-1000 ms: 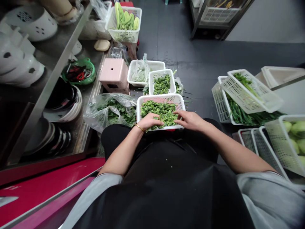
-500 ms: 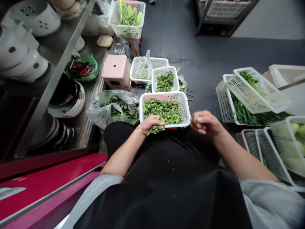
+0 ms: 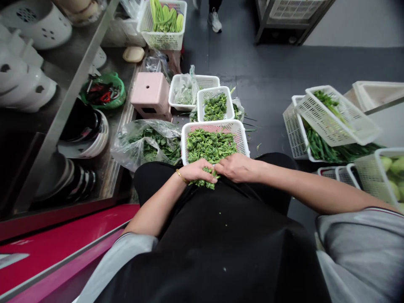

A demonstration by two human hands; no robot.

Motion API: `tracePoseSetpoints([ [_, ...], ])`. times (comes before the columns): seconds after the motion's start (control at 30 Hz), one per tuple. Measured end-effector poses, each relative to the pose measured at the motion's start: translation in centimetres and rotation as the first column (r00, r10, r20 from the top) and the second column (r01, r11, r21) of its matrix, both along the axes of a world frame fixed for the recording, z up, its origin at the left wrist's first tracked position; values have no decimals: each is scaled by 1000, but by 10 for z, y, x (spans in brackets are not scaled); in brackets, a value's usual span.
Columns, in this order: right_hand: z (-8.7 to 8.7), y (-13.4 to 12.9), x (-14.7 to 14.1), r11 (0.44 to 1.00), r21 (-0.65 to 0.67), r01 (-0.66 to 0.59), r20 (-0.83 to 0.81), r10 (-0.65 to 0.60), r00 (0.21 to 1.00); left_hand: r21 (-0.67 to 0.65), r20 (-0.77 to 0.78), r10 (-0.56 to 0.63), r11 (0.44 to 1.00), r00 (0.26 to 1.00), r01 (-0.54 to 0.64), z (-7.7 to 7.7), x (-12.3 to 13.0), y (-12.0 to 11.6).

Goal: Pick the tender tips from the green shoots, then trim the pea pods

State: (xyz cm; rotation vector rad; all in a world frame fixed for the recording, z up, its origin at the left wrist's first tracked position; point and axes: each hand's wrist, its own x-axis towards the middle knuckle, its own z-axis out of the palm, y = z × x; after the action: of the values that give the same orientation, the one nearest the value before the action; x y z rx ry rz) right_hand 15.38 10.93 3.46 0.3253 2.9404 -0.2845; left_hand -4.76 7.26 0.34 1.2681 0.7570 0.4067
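Observation:
My left hand (image 3: pixel 196 170), with a gold bracelet at the wrist, is closed around a bunch of green vegetable shoots (image 3: pixel 205 184) over my lap. My right hand (image 3: pixel 239 167) meets it at the upper end of the bunch, its fingers pinched on a shoot there; the fingertips are partly hidden. Just beyond both hands stands a white perforated basket (image 3: pixel 183 146) holding a heap of cut green shoots (image 3: pixel 210 145). A smaller white basket (image 3: pixel 232 105) with more greens sits right behind it.
To the left lie a clear plastic bag of leaves (image 3: pixel 126 147) and a pink stool (image 3: pixel 150 89). A shelf carries a green basket of scissors (image 3: pixel 118 99) and stacked bowls (image 3: pixel 102 134). Vegetable baskets (image 3: pixel 341 118) stand at right. Another person's shoe (image 3: pixel 215 22) shows at the top.
My right hand has come in from the right of the basket to the bunch in my left hand. Another person's foot has stepped into view at the top.

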Motion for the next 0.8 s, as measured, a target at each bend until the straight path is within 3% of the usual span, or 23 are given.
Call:
tracePoseSetpoints([
  [0.1,-2,-5,-1,974,-87,209,-33,-213,977,-59,36,190,981,981,-187,1,6,-11],
  [0.17,-6,-7,-6,880,-294,372,-74,-409,909,-31,17,309,951,951,-309,8,11,-18],
  [0.2,-9,-8,-9,786,-444,430,-82,-514,854,-8,11,341,940,940,-341,12,13,-20],
  [0.27,-19,-11,-7,515,-717,469,-24,-691,722,-5,44,358,933,932,-359,19,13,-22],
  [0.3,-25,-13,-2,390,-795,464,37,-733,679,-42,104,381,925,919,-379,21,11,-22],
  [0.33,-32,-16,6,319,-827,463,94,-733,673,-103,184,426,904,886,-414,21,7,-19],
  [0.37,-39,-19,17,318,-817,481,137,-704,697,-182,262,491,871,831,-457,19,2,-14],
  [0.4,-46,-23,30,376,-776,506,173,-645,745,-269,317,562,826,764,-496,16,-4,-6],
  [0.47,-58,-30,54,563,-620,547,239,-528,815,-425,309,680,724,665,-543,7,-14,22],
  [0.5,-64,-32,64,626,-549,554,261,-501,825,-476,248,715,677,653,-561,3,-18,41],
  [0.57,-72,-35,74,675,-473,567,258,-509,821,-530,80,760,581,645,-618,-6,-22,91],
  [0.67,-81,-35,70,694,-447,564,208,-532,821,-438,-96,836,452,541,-777,-16,-15,177],
  [0.73,-84,-33,65,717,-436,544,222,-500,837,-322,-135,846,455,516,-830,-25,-7,229],
  [0.8,-81,-29,67,727,-436,531,232,-479,846,-204,-77,804,567,590,-798,-36,-3,267],
])
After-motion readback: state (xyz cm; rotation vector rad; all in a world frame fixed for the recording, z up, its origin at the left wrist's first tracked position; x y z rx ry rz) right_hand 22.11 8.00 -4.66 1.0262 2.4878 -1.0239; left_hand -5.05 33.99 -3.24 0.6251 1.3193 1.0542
